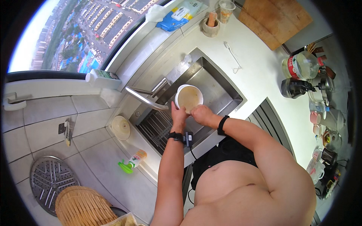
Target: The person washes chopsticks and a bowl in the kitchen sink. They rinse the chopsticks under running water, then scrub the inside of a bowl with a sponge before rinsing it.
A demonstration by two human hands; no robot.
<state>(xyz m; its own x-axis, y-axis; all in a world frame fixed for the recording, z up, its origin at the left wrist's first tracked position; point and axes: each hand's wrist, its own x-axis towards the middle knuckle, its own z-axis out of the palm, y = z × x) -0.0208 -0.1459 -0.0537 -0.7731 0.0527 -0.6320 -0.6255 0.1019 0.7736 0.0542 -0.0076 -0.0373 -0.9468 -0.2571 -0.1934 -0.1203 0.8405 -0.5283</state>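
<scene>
A white bowl (pixel 177 99) is held over the stainless steel sink (pixel 223 90), with cloudy tan liquid (pixel 189 97) inside. My left hand (pixel 178 116) grips it at the near left side, thumb up along the wall. Curled fingers of my right hand (pixel 202 114) close on its near right edge; what lies under those fingers is hidden. Just left of the bowl, the curved spout of a metal faucet (pixel 147 100) reaches over the sink. No running water shows. A dark slatted drain rack (pixel 158 127) covers the sink's left end.
A pump bottle with green top (pixel 137 161) and a pale lid (pixel 121 128) lie left of the sink. Behind it are a wipes pack (pixel 178 15) and a mortar (pixel 211 28). A wooden cutting board (pixel 274 21) and a large oil jug (pixel 301 66) stand right.
</scene>
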